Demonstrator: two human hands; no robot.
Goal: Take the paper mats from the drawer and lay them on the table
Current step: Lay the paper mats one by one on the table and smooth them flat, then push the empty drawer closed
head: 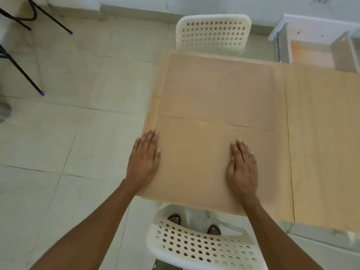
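Two tan paper mats with tiny bumps lie flat on the light wooden surface (pixel 321 133). The near paper mat (pixel 194 162) sits at the edge closest to the person. The far paper mat (pixel 218 90) lies just behind it, and their edges meet in a thin line.

The left hand (pixel 145 158) lies flat with straight fingers on the left edge of the near mat. Part of this hand reaches past the side of the surface. The right hand (pixel 241 168) also lies flat with straight fingers, pressing on the middle of the same mat. Neither hand holds anything.

A white plastic chair with round holes (pixel 194 246) stands below the near edge, and two feet in sandals show through its gap. Another white chair with holes (pixel 213 32) stands at the far side. At the top right an open white drawer (pixel 311 49) shows something orange inside. Black metal legs (pixel 21 73) stand on the pale tiled floor (pixel 68 133) at the left.
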